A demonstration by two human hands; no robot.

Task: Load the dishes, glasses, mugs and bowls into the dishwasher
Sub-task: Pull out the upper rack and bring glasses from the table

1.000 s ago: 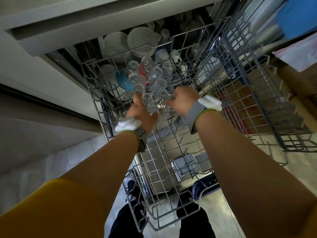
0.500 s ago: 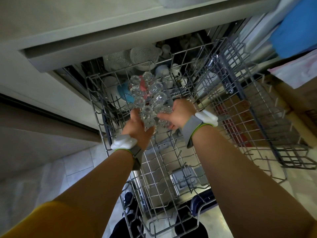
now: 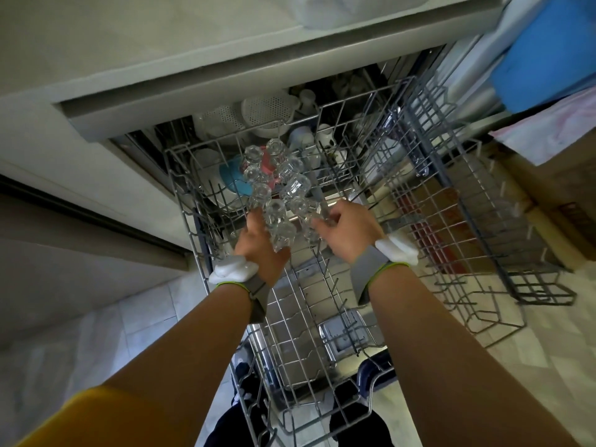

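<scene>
Inside the upper rack [image 3: 371, 175], upturned glasses [image 3: 283, 195] in rows, both hands, left [image 3: 261, 246] and right [image 3: 348, 230], each gripping one.

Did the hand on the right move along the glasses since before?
Cannot tell. The head camera itself shifted, and the right hand sits by the near end of the row of glasses in the upper rack, as before.

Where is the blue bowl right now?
Head view, left of centre: the blue bowl stands in the lower rack, seen through the upper rack, just left of the clear glasses.
</scene>
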